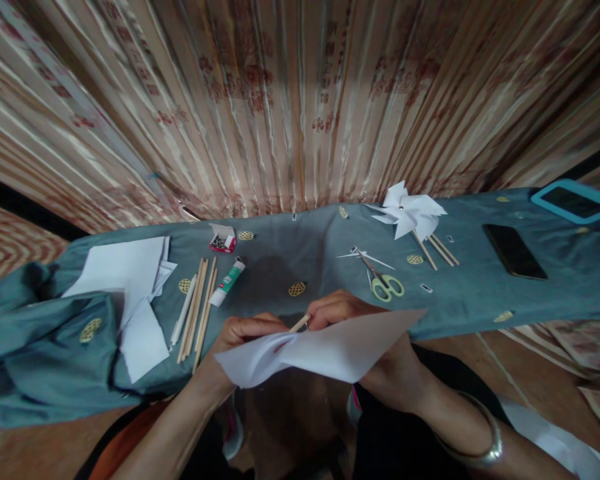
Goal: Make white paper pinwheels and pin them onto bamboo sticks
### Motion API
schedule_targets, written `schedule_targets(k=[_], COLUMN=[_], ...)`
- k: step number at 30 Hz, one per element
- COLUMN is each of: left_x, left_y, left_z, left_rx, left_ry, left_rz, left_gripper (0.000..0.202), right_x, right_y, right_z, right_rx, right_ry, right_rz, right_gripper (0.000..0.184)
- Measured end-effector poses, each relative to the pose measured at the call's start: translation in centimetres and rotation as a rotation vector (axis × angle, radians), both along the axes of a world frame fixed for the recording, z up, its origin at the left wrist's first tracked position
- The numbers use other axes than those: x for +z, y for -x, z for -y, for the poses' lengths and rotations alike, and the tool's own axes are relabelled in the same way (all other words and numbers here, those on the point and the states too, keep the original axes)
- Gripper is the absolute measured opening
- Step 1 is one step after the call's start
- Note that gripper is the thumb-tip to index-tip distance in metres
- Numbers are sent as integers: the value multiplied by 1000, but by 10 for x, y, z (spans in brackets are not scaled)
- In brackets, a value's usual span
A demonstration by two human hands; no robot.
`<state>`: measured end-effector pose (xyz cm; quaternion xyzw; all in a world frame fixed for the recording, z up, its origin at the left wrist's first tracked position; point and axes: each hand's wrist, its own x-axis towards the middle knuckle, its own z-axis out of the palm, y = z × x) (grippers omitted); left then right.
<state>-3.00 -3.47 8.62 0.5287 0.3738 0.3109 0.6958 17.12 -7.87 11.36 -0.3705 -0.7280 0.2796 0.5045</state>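
Observation:
A white paper pinwheel (325,347) with curled blades is held up in front of me, just beyond the table's near edge. My left hand (247,330) is closed on its left side, with the fingertips partly hidden behind the paper. A thin wooden stick (299,324) shows its end behind the pinwheel's centre. My right hand (337,308) pinches at that stick's end, where a tiny shiny bit shows that I cannot make out. The paper covers much of both hands' undersides.
On the green cloth (310,247) lie paper sheets (125,267), wooden sticks (200,313), a glue stick (227,283), a small box of pins (223,239), scissors (380,279), finished pinwheels (410,212), a phone (515,251) and a blue-framed device (575,201). A curtain (300,100) hangs behind.

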Motion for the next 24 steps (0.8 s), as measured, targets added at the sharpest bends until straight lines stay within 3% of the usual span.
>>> schedule_targets(k=[8,12,16,20,24], left_x=[12,10,7,10,8], left_y=[-5,-7,-6,-5,-4], left_z=[5,8,11,18,19], left_rx=[-10,16,4,68,135], left_ry=[75,168,162,118,172], left_rz=[-1,41,38,-32,-6], left_gripper=[27,31,33,30,31], right_x=[2,2,2,2,2], right_y=[-1,-2,-2,-1,-2], right_z=[0,0,0,-1,0], right_rx=[-16,-22,-26,-46,-48], right_ry=[-36,-31,-34,-45,-33], right_rz=[59,53,48,40,45], right_gripper=[8,8,8,9,10])
